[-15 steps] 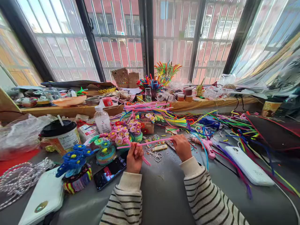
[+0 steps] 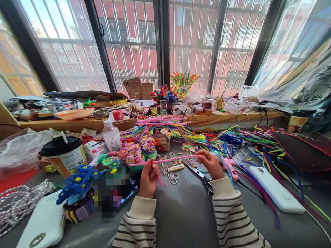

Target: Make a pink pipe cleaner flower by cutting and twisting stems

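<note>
A pink pipe cleaner (image 2: pixel 178 159) is stretched nearly level between my two hands. My left hand (image 2: pixel 149 179) pinches it near its left end, where a bent pink loop hangs beside the fingers. Thumb and fingers of my right hand (image 2: pixel 210 165) grip the other end. Below the stem lie small scissors (image 2: pixel 172 177), a short yellow tube (image 2: pixel 176 167) and larger black-handled scissors (image 2: pixel 200 175) near my right wrist. Pink pipe-cleaner flowers (image 2: pixel 131 151) in a pot stand just left of my left hand.
Blue flowers (image 2: pixel 79 182) in a striped pot, a phone (image 2: pixel 133 186) and a lidded cup (image 2: pixel 63 155) are on the left. A pink glue gun (image 2: pixel 231 168) and white power bank (image 2: pixel 276 189) lie right. Pipe cleaners (image 2: pixel 191 132) pile up below the windowsill.
My right hand has moved right and drawn the pink pipe cleaner out longer, uncovering the larger scissors. My left hand stays nearly in place.
</note>
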### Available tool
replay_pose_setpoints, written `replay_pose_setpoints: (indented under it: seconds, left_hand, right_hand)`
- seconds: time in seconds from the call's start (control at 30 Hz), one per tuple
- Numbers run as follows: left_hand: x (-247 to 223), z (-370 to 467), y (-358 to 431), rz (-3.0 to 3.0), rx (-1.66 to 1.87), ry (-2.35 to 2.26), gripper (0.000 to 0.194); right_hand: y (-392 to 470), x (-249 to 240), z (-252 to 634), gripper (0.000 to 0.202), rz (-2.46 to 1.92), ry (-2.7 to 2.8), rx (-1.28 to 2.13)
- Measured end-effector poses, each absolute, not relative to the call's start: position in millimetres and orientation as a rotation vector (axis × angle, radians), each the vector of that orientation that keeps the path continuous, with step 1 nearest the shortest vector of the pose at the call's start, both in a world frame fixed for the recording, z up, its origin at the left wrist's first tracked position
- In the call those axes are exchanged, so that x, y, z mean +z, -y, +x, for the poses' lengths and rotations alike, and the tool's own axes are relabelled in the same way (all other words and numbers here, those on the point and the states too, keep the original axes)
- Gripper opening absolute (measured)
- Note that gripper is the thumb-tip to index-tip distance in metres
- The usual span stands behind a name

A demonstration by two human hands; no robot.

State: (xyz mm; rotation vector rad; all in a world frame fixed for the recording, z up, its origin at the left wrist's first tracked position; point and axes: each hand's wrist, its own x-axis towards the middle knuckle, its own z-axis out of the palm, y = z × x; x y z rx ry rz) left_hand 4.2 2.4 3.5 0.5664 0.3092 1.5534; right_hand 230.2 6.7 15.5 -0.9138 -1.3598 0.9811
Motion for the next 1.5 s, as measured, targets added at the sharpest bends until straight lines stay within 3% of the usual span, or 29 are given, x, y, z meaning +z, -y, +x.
replay_pose_setpoints:
  seconds: [0.5,0.63,0.83,1.17,1.37,1.5]
  left_hand:
    - [-2,12,-4,0.688,1.520,-0.490,0.015]
    - [-3,15,-3,0.746,1.471,-0.524,0.013]
    - [-2,16,-3,0.775,1.387,-0.499,0.012]
    - [7,16,0,0.661,1.449,-0.414,0.009]
    - [13,18,-1,0.822,1.426,-0.477,0.008]
    - [18,19,-1,0.860,1.482,-0.546,0.021]
  right_hand:
    - [-14,10,218,0.015,-0.334,0.606,1.375]
    - [-11,10,198,0.023,-0.405,0.699,1.491]
    - [-10,9,183,0.014,-0.476,0.773,1.451]
    - [-6,15,184,0.036,-0.514,0.937,1.543]
    - [-1,15,158,0.035,-0.652,1.194,1.600]
    - [3,14,148,0.034,-0.665,1.287,1.669]
